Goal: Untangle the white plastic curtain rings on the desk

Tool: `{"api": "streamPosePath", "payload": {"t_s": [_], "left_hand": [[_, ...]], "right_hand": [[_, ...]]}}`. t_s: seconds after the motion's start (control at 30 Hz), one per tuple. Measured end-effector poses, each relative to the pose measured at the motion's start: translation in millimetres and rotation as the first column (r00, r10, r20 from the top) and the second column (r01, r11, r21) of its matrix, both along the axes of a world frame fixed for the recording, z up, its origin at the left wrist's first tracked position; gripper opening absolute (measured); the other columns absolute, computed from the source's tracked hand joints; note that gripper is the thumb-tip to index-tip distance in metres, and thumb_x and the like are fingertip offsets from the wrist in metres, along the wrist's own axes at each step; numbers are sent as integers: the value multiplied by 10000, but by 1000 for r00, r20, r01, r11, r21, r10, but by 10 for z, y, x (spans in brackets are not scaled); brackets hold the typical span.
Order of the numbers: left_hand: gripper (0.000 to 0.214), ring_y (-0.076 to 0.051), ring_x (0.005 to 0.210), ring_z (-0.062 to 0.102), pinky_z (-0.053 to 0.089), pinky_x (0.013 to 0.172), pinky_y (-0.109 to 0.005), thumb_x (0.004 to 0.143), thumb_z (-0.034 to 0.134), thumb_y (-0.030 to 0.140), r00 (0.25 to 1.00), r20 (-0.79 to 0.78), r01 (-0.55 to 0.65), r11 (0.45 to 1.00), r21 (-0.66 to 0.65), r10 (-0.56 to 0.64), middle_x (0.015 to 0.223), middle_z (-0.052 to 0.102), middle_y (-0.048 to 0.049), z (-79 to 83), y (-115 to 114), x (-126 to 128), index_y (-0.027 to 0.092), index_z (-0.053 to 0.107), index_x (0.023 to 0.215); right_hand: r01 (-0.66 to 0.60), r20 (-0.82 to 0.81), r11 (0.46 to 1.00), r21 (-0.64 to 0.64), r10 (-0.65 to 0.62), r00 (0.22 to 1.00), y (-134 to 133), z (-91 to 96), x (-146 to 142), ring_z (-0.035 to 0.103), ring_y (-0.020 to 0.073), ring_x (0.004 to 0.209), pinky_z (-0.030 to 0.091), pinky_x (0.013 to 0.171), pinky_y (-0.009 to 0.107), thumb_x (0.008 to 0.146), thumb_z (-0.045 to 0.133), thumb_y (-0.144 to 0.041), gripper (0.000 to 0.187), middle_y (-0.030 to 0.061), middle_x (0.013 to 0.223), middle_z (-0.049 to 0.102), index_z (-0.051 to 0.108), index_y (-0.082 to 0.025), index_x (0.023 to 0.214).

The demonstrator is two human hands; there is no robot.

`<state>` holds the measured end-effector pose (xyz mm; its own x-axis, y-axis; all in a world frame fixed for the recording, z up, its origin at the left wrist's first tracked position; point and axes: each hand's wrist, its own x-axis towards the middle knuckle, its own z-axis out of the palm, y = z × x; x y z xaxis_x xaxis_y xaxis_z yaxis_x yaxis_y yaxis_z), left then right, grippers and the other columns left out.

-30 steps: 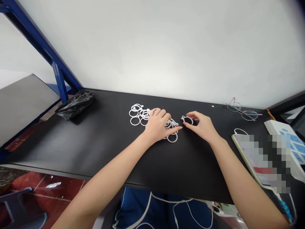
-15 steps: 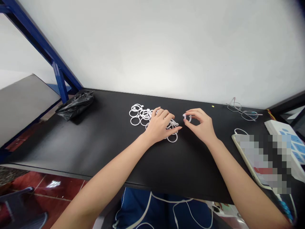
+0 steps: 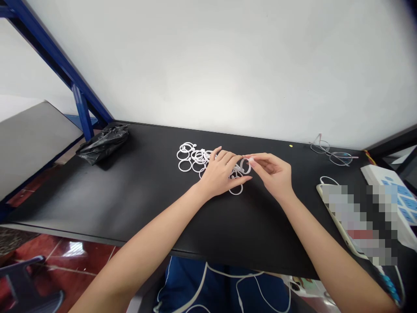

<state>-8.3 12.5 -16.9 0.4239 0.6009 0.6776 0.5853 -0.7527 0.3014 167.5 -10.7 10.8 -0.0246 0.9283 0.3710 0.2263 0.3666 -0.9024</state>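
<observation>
Several white plastic curtain rings (image 3: pixel 184 164), each with a small knob-like eyelet, lie in a loose pile on the black table (image 3: pixel 137 187). My left hand (image 3: pixel 222 171) rests palm down over the right part of the pile, its fingers apart and the thumb stretched out to the right. It hides some of the rings. My right hand (image 3: pixel 272 174) pinches one white curtain ring (image 3: pixel 246 165) by its eyelet between thumb and fingertips. That ring is tilted up, close to my left index fingertip; whether they touch I cannot tell.
A crumpled black plastic bag (image 3: pixel 104 143) lies at the table's far left. To the right are eyeglasses (image 3: pixel 340 158), a phone (image 3: pixel 345 224) with a cable plugged in, and a white power strip (image 3: pixel 387 191). A white wall (image 3: pixel 228 65) rises behind the table.
My right hand has moved slightly left with its curtain ring, up to my left fingertips. The ring has turned so its round opening shows. My left hand has hardly moved.
</observation>
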Motion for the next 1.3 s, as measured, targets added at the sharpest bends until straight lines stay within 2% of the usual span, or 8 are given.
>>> {"api": "streamPosePath", "payload": {"t_s": [0.27,0.4,0.5,0.6,0.8,0.93,1.13,1.3], "left_hand": [[339,-181,986,662,310,1123,-453,927,567,435,991,121,67,991,-114,-53,1051,716,-55,28,-29,-5,200,542,1170],[320,-174,911,670,394,1041,-414,886,628,440,975,219,81,981,-175,-41,959,724,-34,46,-32,2,192,604,1088],[290,-192,895,679,471,913,-386,852,674,428,957,289,63,967,-245,11,942,735,-41,61,-31,15,197,646,1024],[273,-205,898,691,507,870,-377,838,696,395,924,380,90,946,-310,37,946,742,-58,75,-38,29,186,660,1010],[183,-178,900,676,538,838,-335,853,681,327,858,509,106,948,-300,65,958,724,-55,99,-42,33,183,649,962],[198,-184,943,645,514,857,-341,872,658,332,876,477,66,960,-271,74,998,697,-63,99,-36,23,181,632,997],[293,-203,877,575,435,870,-392,915,559,472,966,240,-37,967,-251,100,899,659,-48,63,-47,22,191,641,931],[305,-181,831,550,407,834,-366,968,465,445,964,251,-16,962,-273,87,849,636,-28,38,-44,25,190,587,855]], "right_hand": [[-74,-171,981,-178,43,984,46,36,50,696,248,1036,572,924,449,789,736,-438,227,58,1069,744,646,-235,832],[-115,-221,976,-183,73,973,76,2,75,705,233,1002,574,918,439,781,753,-410,205,51,1039,750,658,-231,814],[-100,-215,977,-187,58,975,87,-14,82,703,233,1004,571,924,442,777,754,-416,209,49,1026,751,665,-230,814],[-81,-194,979,-185,44,980,100,-21,97,702,235,1002,571,923,439,770,759,-420,217,53,1020,751,675,-225,815],[-125,-197,968,-216,82,977,109,-73,89,705,231,982,558,951,454,739,788,-411,225,54,1034,749,681,-222,799],[-159,-232,960,-229,105,967,78,-75,39,705,228,977,564,941,444,743,790,-389,200,50,1013,752,694,-225,805],[-186,-291,951,-248,110,951,43,-25,-15,700,237,1002,554,965,461,729,802,-377,185,45,1033,742,703,-223,760],[-183,-226,961,-207,135,965,41,-60,-19,700,232,979,567,931,438,774,763,-379,159,48,1032,739,714,-232,810]]}}
